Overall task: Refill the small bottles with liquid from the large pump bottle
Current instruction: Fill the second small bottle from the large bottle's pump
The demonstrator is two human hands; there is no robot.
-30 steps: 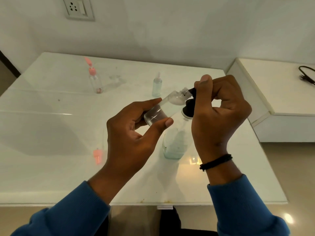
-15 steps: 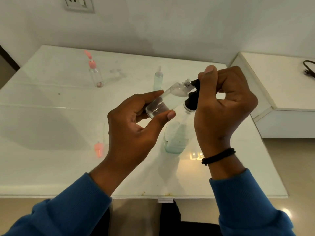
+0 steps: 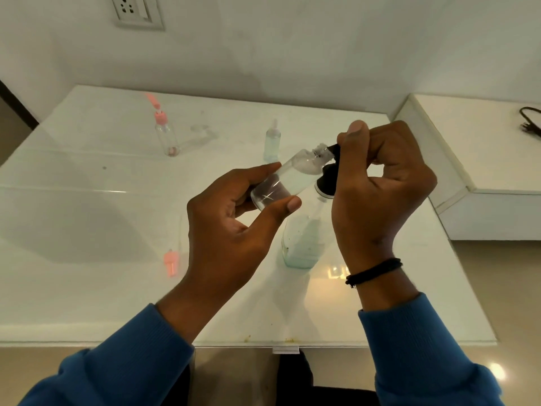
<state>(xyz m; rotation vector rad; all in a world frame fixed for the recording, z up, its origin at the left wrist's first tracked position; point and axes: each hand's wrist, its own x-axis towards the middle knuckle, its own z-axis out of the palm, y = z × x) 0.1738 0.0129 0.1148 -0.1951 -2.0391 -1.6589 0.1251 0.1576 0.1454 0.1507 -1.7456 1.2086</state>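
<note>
**At the pump nozzle: one small bottle being filled**

Above the white glossy surface (image 3: 87,288), the left hand (image 3: 231,230) grips a small clear bottle (image 3: 287,178) between thumb and fingers, tilted with its open neck at the black nozzle. The right hand (image 3: 377,183) is curled around the black pump head of the large pump bottle (image 3: 301,244), which stands just behind the hands. The small bottle seems partly filled, though the liquid is hard to see. Far left, a pink-capped bottle (image 3: 165,133) looks almost empty; a capped bluish one (image 3: 272,140) seems done. A loose pink cap (image 3: 170,262) lies near left.
</note>
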